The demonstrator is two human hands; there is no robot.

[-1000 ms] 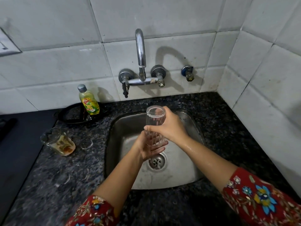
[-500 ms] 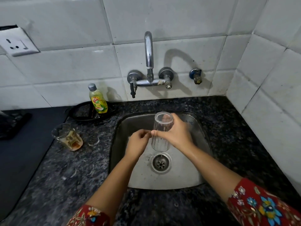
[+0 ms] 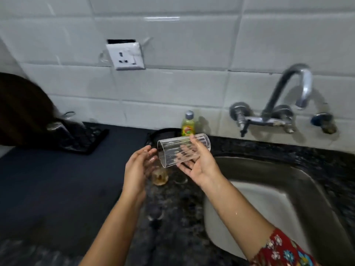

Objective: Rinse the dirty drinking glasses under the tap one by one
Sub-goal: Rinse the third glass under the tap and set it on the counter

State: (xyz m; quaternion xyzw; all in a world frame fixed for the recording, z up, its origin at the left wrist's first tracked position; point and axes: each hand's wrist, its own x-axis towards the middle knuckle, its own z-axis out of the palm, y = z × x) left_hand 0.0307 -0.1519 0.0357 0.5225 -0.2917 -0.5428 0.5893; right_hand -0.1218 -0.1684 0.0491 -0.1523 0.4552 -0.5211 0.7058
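My right hand (image 3: 199, 162) holds a clear ribbed drinking glass (image 3: 178, 150) tipped on its side, mouth pointing left, above the counter left of the sink (image 3: 299, 189). My left hand (image 3: 137, 166) is open, its fingers apart beside the glass's rim; whether they touch it I cannot tell. Below both hands a dirty glass (image 3: 159, 176) with brown residue stands on the speckled counter, partly hidden by my left hand. The chrome tap (image 3: 295, 87) sticks out of the tiled wall at the right, with no water visible from it.
A green dish-soap bottle (image 3: 187, 124) stands at the wall behind the glass, on a black round tray (image 3: 163, 134). A dark mat (image 3: 57, 181) covers the counter's left part, with a black pouch (image 3: 80, 137) at its back. A wall socket (image 3: 125, 56) sits above.
The glass has moved from upright over the sink drain to the left, above the counter, and now lies tipped on its side. My view has swung left.
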